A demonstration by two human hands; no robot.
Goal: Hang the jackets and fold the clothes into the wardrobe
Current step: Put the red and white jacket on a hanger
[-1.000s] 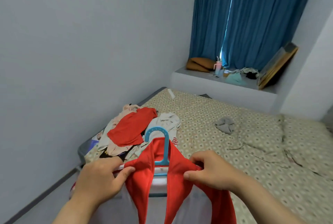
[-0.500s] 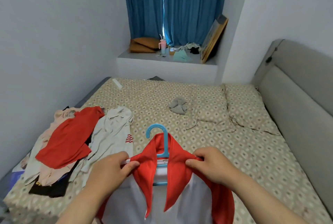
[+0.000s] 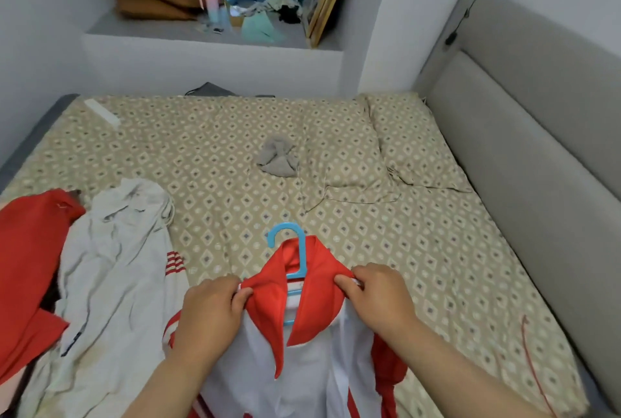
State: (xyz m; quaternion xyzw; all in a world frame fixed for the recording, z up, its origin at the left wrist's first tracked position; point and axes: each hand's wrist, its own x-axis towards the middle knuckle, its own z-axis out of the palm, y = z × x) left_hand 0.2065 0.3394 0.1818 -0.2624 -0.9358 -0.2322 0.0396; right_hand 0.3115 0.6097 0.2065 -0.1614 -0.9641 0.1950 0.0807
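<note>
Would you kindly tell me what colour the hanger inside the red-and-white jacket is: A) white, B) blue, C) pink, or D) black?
B: the hanger shows a light blue hook and stem rising from the red collar of the jacket.

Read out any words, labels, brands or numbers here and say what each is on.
No text here can be read.
On the crumpled white garment: a small dark mark, too blurred to read.
On the pink and blue bottle: no legible label.
On the red and white jacket, on its blue plastic hanger: no print showing.
</note>
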